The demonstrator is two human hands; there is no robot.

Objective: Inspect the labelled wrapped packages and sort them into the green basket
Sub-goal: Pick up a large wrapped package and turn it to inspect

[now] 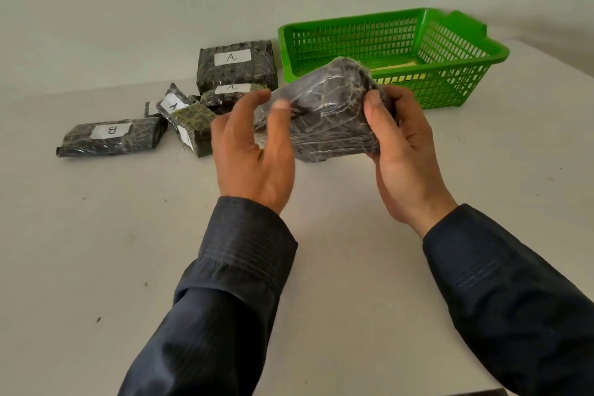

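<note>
Along the table's (96,251) far edge lay the labelled packages (236,66), with the green basket (450,51) just right of them. Partly hiding the basket's near wall, a wrapped package (324,119) hung above the table. The right hand (405,151) gripped its right end, thumb on top, and the left hand (254,154) pinched its left end.

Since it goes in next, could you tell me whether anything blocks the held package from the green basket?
Nothing visible does. The held package, gripped by left hand and right hand, is raised before the green basket; other packages lie to its left.
</note>
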